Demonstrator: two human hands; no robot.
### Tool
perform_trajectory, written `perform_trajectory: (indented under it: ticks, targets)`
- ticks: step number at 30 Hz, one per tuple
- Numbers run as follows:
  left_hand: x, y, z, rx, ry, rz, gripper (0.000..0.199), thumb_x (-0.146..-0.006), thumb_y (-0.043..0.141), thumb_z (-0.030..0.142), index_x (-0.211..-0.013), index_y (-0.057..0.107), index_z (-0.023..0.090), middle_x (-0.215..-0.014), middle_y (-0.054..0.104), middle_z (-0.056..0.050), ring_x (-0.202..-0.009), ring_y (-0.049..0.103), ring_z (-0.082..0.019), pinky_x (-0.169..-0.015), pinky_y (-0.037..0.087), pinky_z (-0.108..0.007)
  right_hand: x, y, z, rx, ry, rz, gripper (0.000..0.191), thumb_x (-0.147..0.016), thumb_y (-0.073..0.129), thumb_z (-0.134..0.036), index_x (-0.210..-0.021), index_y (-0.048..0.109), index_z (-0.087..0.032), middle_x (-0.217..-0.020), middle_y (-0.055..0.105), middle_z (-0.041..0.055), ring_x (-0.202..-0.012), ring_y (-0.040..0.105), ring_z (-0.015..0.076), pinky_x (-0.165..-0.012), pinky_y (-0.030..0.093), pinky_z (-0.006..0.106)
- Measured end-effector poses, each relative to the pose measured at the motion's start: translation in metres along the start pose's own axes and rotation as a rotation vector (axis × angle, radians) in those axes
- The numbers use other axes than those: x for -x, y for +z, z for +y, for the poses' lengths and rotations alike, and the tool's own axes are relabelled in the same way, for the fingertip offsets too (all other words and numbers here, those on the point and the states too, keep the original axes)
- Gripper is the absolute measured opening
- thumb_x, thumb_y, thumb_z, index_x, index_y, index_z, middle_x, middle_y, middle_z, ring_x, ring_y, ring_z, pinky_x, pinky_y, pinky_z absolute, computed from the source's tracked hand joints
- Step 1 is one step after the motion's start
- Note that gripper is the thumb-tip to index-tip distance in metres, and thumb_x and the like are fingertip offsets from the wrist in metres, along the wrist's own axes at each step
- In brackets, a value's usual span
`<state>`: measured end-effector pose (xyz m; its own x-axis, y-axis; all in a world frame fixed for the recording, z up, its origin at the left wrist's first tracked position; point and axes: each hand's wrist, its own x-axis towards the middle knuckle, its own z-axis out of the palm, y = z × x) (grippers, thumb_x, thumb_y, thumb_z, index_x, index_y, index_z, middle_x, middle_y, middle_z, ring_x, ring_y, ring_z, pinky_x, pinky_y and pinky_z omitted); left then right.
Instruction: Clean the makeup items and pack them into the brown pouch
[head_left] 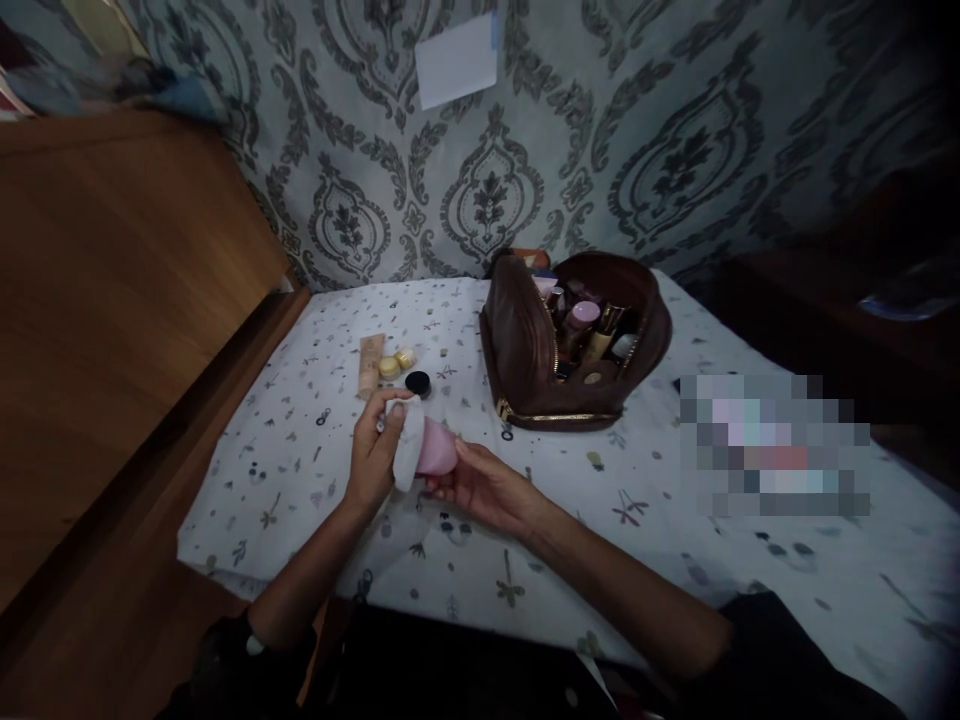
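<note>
My left hand [366,460] is closed on a white cloth [407,455], with the thumb pressed on its upper part. The cloth lies against a smooth pink rounded container [436,450], whose left end is hidden by it. My right hand [491,485] grips the pink container from the right between thumb and fingers. Just beyond my left hand sit a round black-lidded jar [418,383] and a beige squeeze tube [370,365]. Two small yellow-topped pots [390,367] stand beside the tube.
An unzipped brown cosmetic bag [525,340], filled with several cosmetics, stands right of my hands. A patterned white cloth covers the table [315,540]. A blurred-out item [776,445] lies at the right. A wooden cabinet [135,260] borders the left side, and a patterned wall rises behind.
</note>
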<state>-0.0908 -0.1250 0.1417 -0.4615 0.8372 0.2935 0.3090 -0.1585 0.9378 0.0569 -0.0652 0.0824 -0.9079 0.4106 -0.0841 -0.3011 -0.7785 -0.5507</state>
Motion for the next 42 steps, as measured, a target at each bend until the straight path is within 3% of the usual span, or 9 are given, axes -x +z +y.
perform_trajectory:
  ticks: [5,10,15,20,23,26,33,37,42]
  targets:
    - [0.010,0.007,-0.007,0.062,-0.055,0.006,0.027,-0.089,0.057,0.047,-0.094,0.063,0.021,-0.079,0.059,0.001,-0.069,0.051,-0.015,-0.065,0.042,-0.025,0.000,-0.001,-0.002,-0.089,0.019,-0.045,0.039,-0.081,0.076,-0.048,-0.101,0.065,-0.016,-0.088,0.074,0.0052,-0.071,0.067,0.0118,-0.069,0.054,0.024]
    - [0.030,0.011,-0.037,0.034,-0.089,0.059,0.029,-0.088,0.053,0.047,-0.101,0.064,0.023,-0.097,0.068,-0.004,-0.093,0.063,-0.023,-0.084,0.051,-0.035,0.001,0.002,-0.004,-0.084,-0.045,0.032,0.040,-0.072,0.085,-0.043,-0.097,0.068,-0.018,-0.089,0.072,0.0046,-0.078,0.067,0.0135,-0.071,0.054,0.024]
    - [0.043,0.002,-0.066,-0.117,-0.111,0.057,0.040,-0.085,0.061,0.047,-0.119,0.061,0.025,-0.115,0.068,-0.010,-0.120,0.057,-0.030,-0.095,0.051,-0.043,-0.001,0.007,-0.006,0.030,-0.156,0.095,0.040,-0.067,0.088,-0.043,-0.092,0.070,-0.018,-0.093,0.072,0.0063,-0.081,0.066,0.0153,-0.076,0.055,0.027]
    - [0.045,0.009,-0.050,-0.071,-0.121,-0.023,0.051,-0.094,0.045,0.052,-0.134,0.052,0.022,-0.136,0.057,-0.014,-0.132,0.049,-0.028,-0.110,0.041,-0.042,-0.004,0.008,-0.007,0.182,-0.220,0.085,0.048,-0.067,0.086,-0.042,-0.105,0.070,-0.017,-0.097,0.072,0.0059,-0.082,0.066,0.0151,-0.076,0.054,0.027]
    - [0.044,0.017,-0.035,0.026,-0.043,-0.060,0.067,-0.090,0.055,0.055,-0.145,0.036,0.022,-0.147,0.047,-0.014,-0.131,0.050,-0.027,-0.111,0.039,-0.041,-0.005,0.004,-0.005,0.351,-0.291,0.184,0.050,-0.067,0.086,-0.035,-0.111,0.069,-0.021,-0.100,0.071,0.0037,-0.088,0.065,0.0153,-0.082,0.053,0.028]
    - [0.042,0.019,-0.029,0.074,-0.049,-0.067,0.073,-0.084,0.064,0.052,-0.143,0.033,0.022,-0.138,0.052,-0.013,-0.113,0.061,-0.024,-0.101,0.047,-0.037,-0.005,0.000,-0.004,0.614,-0.404,0.223,0.053,-0.066,0.084,-0.026,-0.116,0.067,-0.023,-0.105,0.068,0.0036,-0.096,0.064,0.0177,-0.084,0.052,0.030]
    - [0.036,0.012,-0.027,-0.027,-0.094,-0.027,0.034,-0.093,0.049,0.051,-0.108,0.053,0.021,-0.099,0.060,-0.003,-0.089,0.058,-0.019,-0.084,0.046,-0.031,0.006,0.001,-0.011,1.164,-0.642,0.141,0.050,-0.076,0.076,-0.024,-0.125,0.063,-0.027,-0.109,0.061,0.0059,-0.097,0.060,0.0203,-0.085,0.053,0.036]
    - [0.030,0.010,-0.024,-0.054,-0.129,-0.029,0.029,-0.097,0.040,0.046,-0.093,0.055,0.022,-0.081,0.054,0.001,-0.072,0.050,-0.016,-0.069,0.041,-0.028,0.009,0.000,-0.010,1.281,-0.685,0.109,0.054,-0.078,0.074,-0.019,-0.129,0.060,-0.027,-0.111,0.061,0.0071,-0.103,0.059,0.0223,-0.092,0.050,0.039]
    - [0.026,0.005,-0.019,-0.054,-0.102,-0.038,0.031,-0.098,0.037,0.040,-0.085,0.057,0.020,-0.082,0.059,-0.001,-0.079,0.054,-0.018,-0.077,0.043,-0.030,0.008,-0.001,-0.008,1.305,-0.702,0.154,0.063,-0.077,0.077,-0.029,-0.136,0.055,-0.028,-0.118,0.063,0.0081,-0.104,0.060,0.0239,-0.095,0.049,0.043]
